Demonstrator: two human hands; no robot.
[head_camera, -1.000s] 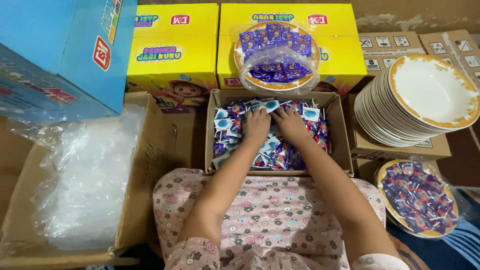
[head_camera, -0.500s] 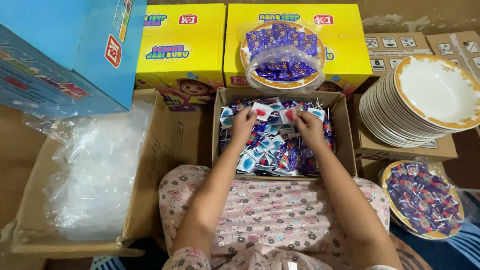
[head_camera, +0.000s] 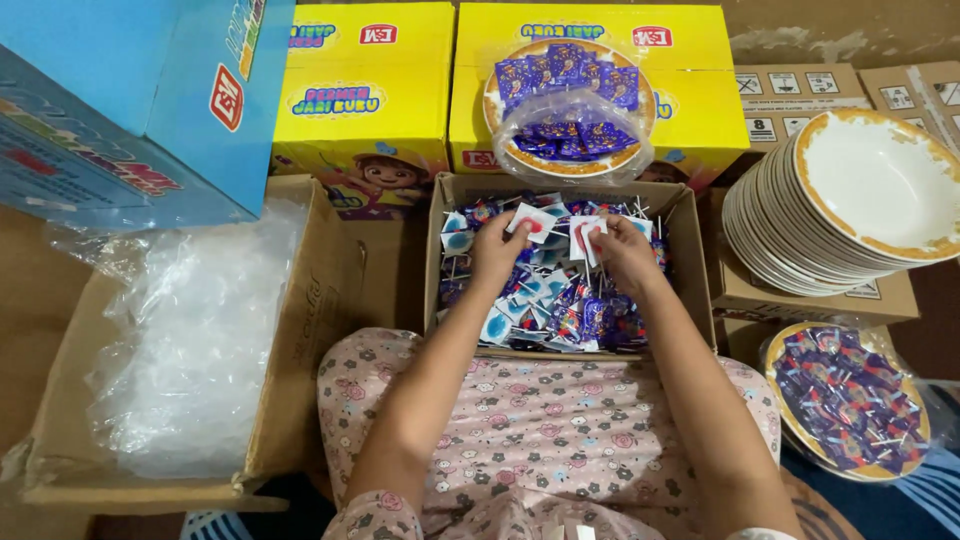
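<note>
Left hand (head_camera: 497, 250) and right hand (head_camera: 622, 250) each pinch flat candy packets (head_camera: 583, 238) above the far edge of the open carton (head_camera: 690, 260); lift by the wrapper tops; keep sticks untangled.

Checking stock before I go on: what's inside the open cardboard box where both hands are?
The cardboard box holds a heap of small wrapped lollipops. The left hand and right hand each pinch some. The bottom is covered.

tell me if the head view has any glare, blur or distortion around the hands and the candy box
Head view: sharp, evenly lit; left hand and right hand show no motion blur above the box of wrapped lollipops; soft glare on the clear plastic bags and white plate stack; mild wide-angle bowing at the edges.
</note>
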